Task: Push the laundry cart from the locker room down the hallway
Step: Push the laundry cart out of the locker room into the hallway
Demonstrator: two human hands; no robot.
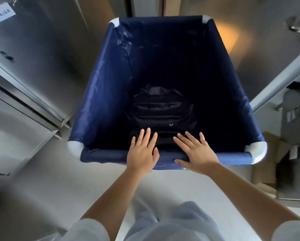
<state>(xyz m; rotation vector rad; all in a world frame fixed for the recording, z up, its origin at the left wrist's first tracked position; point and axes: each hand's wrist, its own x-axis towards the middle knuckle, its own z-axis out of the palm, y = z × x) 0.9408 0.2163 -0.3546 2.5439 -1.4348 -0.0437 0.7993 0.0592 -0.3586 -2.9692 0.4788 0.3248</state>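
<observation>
The laundry cart (100,91) is a deep blue fabric bin with white corner caps, standing straight ahead of me. A dark padded garment (163,108) lies at its bottom. My left hand (142,152) rests palm down on the near rim (104,156), fingers spread and reaching over the edge. Beside it, my right hand (196,152) lies flat on the same rim, fingers apart, thumb along the outer side. Neither hand is curled around the rim.
Steel lockers (29,70) line the left side, close to the cart's left edge. On the right are a metal door (271,40) with a lever handle (298,28), a pale door frame (281,79), and a cardboard box (274,164) on the floor. A doorway gap (145,6) lies beyond the cart.
</observation>
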